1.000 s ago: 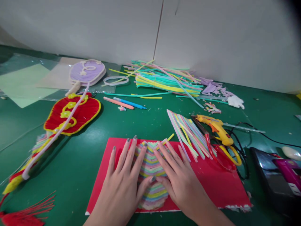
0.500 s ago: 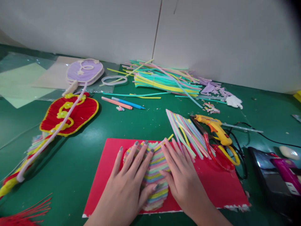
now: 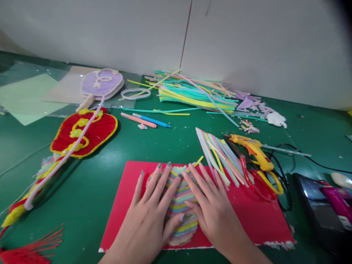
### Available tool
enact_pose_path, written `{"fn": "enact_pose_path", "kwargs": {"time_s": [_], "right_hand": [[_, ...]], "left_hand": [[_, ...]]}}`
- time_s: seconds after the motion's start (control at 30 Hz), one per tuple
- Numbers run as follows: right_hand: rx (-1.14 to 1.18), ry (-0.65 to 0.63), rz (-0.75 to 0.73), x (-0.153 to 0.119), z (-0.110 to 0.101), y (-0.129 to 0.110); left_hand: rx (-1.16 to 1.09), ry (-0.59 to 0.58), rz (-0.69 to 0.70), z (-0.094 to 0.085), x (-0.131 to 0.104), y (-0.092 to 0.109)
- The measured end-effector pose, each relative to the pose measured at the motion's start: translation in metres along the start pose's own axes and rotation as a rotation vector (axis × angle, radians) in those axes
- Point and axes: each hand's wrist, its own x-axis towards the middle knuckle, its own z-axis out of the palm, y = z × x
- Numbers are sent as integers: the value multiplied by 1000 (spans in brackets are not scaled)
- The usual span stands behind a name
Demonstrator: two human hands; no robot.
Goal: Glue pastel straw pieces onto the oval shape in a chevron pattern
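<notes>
A striped pastel piece [image 3: 183,205] made of side-by-side fuzzy strips lies on a red board [image 3: 247,216]. My left hand [image 3: 150,212] rests over its left side with fingers spread. My right hand [image 3: 213,205] lies on its right side, fingers also apart, the index fingertip near a yellow strip [image 3: 198,161] that sticks out at the top edge. Both palms hide much of the piece. Beside my right hand, loose pastel strips [image 3: 220,154] overlap the board's top edge, next to red-handled scissors [image 3: 244,170].
Yellow glue gun [image 3: 258,154] and dark device [image 3: 313,205] are at the right. Bundled strips [image 3: 195,97] lie by the wall. Two pens [image 3: 151,120] sit mid-table. A red fan [image 3: 88,134], a purple fan [image 3: 101,83] and a red tassel [image 3: 30,251] are at the left.
The view has shifted slightly, so the table items appear a little further right. My right fingers have moved slightly left relative to the piece, and my left fingers have barely moved.
</notes>
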Motion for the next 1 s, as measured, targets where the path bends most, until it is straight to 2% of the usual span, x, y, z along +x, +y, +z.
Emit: {"fn": "enact_pose_path", "kwargs": {"time_s": [1.0], "right_hand": [[18, -7, 51, 1, 0, -5]], "left_hand": [[-68, 30, -20, 4, 2, 1]]}}
